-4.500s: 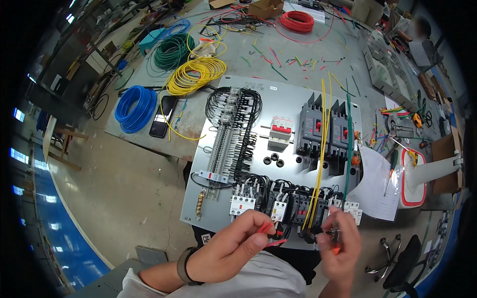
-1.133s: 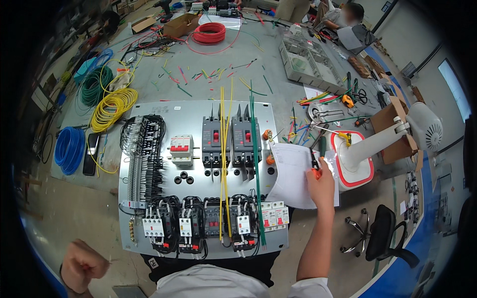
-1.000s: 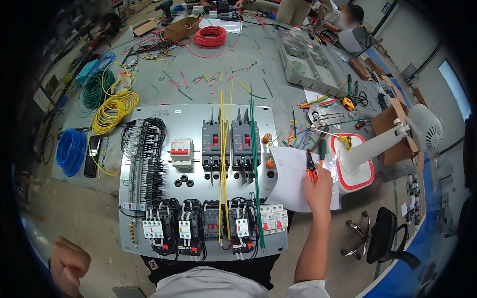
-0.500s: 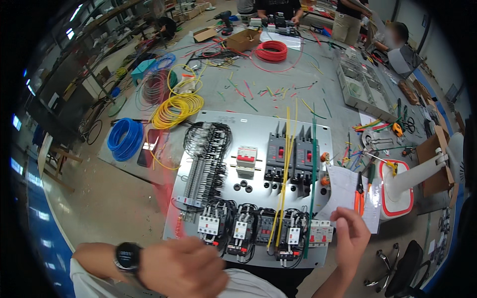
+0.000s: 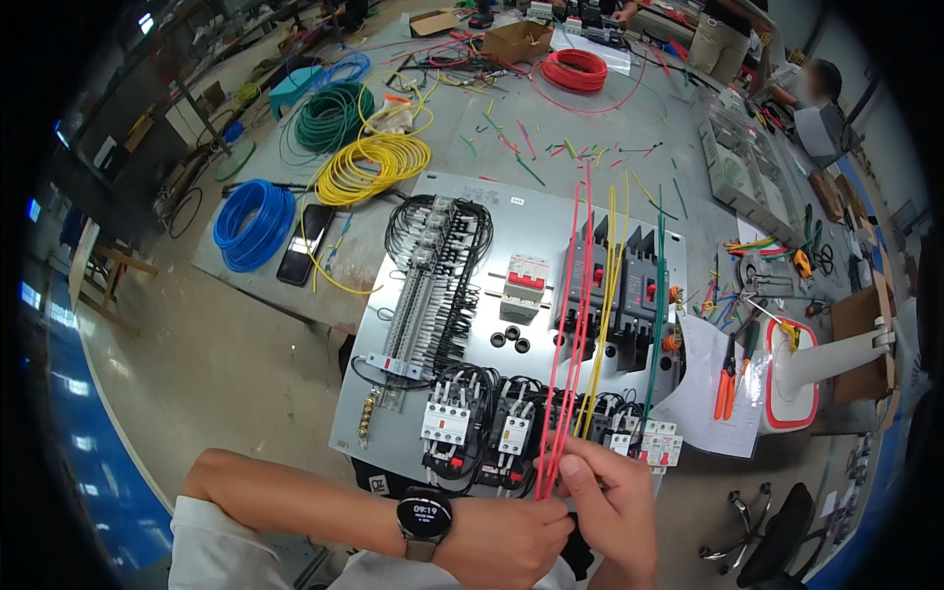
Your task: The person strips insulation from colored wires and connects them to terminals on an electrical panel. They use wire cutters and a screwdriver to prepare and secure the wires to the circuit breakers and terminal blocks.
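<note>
Red wires point(image 5: 573, 374) extend above the metal mounting plate point(image 5: 551, 211). The left hand point(image 5: 511, 543) holds their lower ends in a closed grip; the right hand point(image 5: 612, 497) pinches them just above in a narrow grip. Yellow wires point(image 5: 605, 324) and green wires point(image 5: 656, 324) lie to their right.

Lit fairly brightly and evenly across the bench point(image 5: 600, 118), with soft shadows. Shiny on the metal panel point(image 5: 541, 224); glinting on the blue floor strip point(image 5: 103, 457). Reasonably sharp at the red wires point(image 5: 559, 433), softer far off. Bowed toward the rim, dimming to black in the corners.
</note>
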Demonstrator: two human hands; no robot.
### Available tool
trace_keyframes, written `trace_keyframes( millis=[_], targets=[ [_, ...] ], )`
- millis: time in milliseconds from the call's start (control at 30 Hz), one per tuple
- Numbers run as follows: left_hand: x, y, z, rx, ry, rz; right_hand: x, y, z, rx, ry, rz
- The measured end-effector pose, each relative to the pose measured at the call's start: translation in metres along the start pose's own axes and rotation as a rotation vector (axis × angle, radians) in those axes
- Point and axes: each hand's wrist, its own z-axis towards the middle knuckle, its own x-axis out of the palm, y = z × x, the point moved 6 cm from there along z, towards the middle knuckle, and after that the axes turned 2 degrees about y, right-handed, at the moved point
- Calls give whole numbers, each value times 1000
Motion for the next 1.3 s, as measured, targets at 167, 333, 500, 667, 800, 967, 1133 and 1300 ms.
trace_keyframes(
  millis=[167,333,500,667,800,967,1133,1300],
  targets=[
    [5,1,-2,45,1,7,17,-20,3,102,73,178],
    [16,2,-15,2,18,-78,32,-25,10,154,161,336],
    [13,9,-27,-29,-47,-134,46,-22,24,192,196,404],
    [5,15,-33,-52,-137,-55,46,-19,34,191,129,348],
    [0,21,-37,-112,-221,-118,43,-25,42,207,102,328],
    [-7,31,-39,-144,-315,-216,42,-19,52,247,109,257],
    [-18,37,-42,-167,-393,-305,41,-17,55,254,51,207],
    [-19,40,-41,-160,-394,-315,38,-12,51,207,21,144]
  ],
)
